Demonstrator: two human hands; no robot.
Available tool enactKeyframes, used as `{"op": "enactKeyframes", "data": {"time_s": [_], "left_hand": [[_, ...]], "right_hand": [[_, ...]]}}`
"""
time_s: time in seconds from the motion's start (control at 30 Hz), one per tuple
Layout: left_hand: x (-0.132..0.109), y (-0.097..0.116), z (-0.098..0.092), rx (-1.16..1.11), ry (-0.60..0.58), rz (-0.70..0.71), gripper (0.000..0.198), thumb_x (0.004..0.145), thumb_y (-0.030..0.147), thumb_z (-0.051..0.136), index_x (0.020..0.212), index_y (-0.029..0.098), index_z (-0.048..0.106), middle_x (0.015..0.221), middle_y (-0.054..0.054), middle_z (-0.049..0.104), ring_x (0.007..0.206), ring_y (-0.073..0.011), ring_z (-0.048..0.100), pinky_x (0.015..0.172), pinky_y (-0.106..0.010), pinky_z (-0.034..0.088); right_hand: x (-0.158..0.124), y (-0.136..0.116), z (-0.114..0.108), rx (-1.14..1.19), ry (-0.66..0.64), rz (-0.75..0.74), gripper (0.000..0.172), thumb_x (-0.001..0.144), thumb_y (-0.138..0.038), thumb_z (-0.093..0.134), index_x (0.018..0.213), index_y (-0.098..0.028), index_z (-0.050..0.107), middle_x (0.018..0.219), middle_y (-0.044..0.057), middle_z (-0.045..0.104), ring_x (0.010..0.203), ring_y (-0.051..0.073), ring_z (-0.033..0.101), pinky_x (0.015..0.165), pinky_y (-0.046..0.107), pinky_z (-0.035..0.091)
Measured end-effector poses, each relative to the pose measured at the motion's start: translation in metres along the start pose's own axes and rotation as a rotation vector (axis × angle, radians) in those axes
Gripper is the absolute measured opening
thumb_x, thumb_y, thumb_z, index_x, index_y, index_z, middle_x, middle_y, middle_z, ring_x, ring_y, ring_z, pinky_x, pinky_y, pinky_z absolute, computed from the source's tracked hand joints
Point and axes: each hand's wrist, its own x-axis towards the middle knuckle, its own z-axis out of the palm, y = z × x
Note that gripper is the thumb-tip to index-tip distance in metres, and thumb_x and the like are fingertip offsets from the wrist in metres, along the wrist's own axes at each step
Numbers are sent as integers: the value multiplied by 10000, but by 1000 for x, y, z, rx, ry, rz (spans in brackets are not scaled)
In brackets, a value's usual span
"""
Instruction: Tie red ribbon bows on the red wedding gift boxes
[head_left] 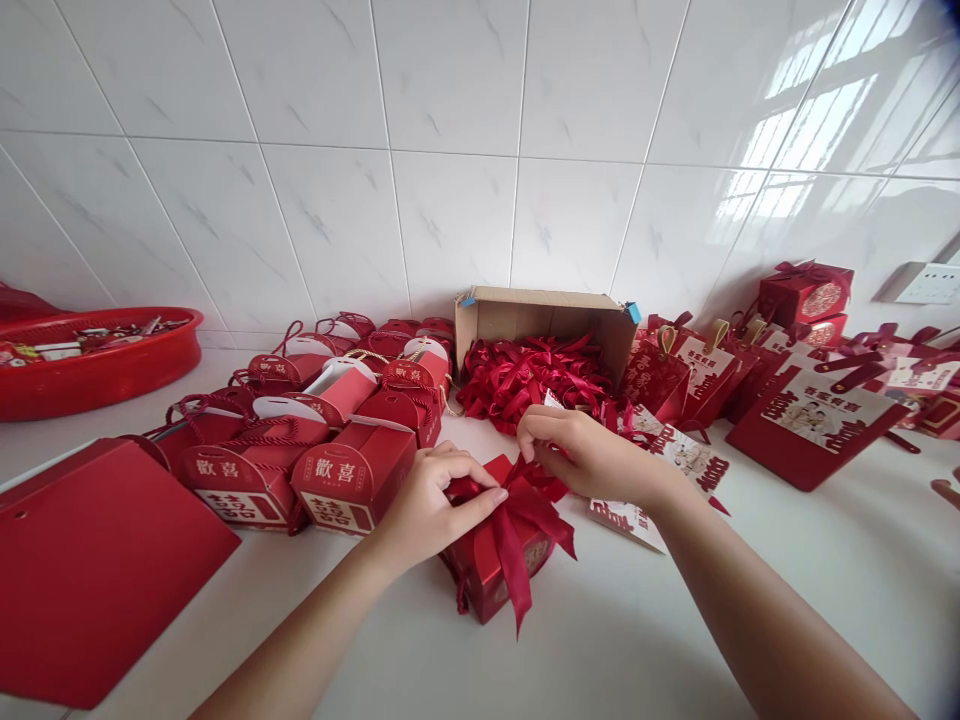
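Observation:
A small red gift box (480,575) stands on the white counter in front of me, a dark red ribbon (516,535) lying over its top with its tails hanging down the near side. My left hand (442,500) pinches the ribbon between thumb and fingers at the box's upper left. On the other side my right hand (566,450) is closed on a loop of the same ribbon, just above the box top. Part of the knot is hidden by the fingers. A twisted red cord (462,596) hangs at the box's left side.
Behind the box, a cardboard carton (544,300) holds a heap of red ribbons (532,375). Several red boxes with cord handles (352,470) stand to the left, near a large red bag (105,560) and a red basin (112,370). Printed red bags (810,420) stand to the right.

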Motion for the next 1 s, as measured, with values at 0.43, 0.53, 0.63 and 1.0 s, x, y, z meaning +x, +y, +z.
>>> {"op": "enactKeyframes", "data": {"time_s": [0.43, 0.53, 0.63, 1.0], "left_hand": [[-2, -3, -9, 58, -86, -29, 311, 680, 415, 716, 929, 243, 647, 914, -12, 658, 842, -185, 580, 821, -306, 433], [-2, -3, -9, 68, -89, -31, 342, 667, 428, 725, 947, 250, 641, 925, -12, 652, 856, -193, 574, 837, -317, 432], [-4, -5, -10, 63, -106, -46, 354, 676, 434, 721, 968, 256, 635, 960, -21, 643, 922, -209, 569, 858, -328, 427], [-1, 0, -4, -55, -81, -36, 210, 790, 408, 621, 798, 214, 702, 766, -18, 663, 827, -180, 581, 793, -295, 440]], "right_hand": [[0, 1, -3, 29, -3, 26, 258, 792, 40, 397, 854, -178, 520, 821, 7, 555, 697, 108, 479, 621, 221, 403], [0, -1, -3, 61, -1, 21, 228, 815, 4, 421, 882, -180, 539, 835, 15, 581, 717, 116, 517, 639, 235, 437], [-1, -2, -4, 124, -17, 31, 216, 823, -32, 457, 943, -180, 559, 896, 32, 613, 776, 129, 571, 686, 262, 481], [-2, 3, -4, 113, -151, 175, 254, 807, -141, 593, 1053, -193, 631, 879, 29, 672, 780, 147, 616, 704, 271, 497]]}}
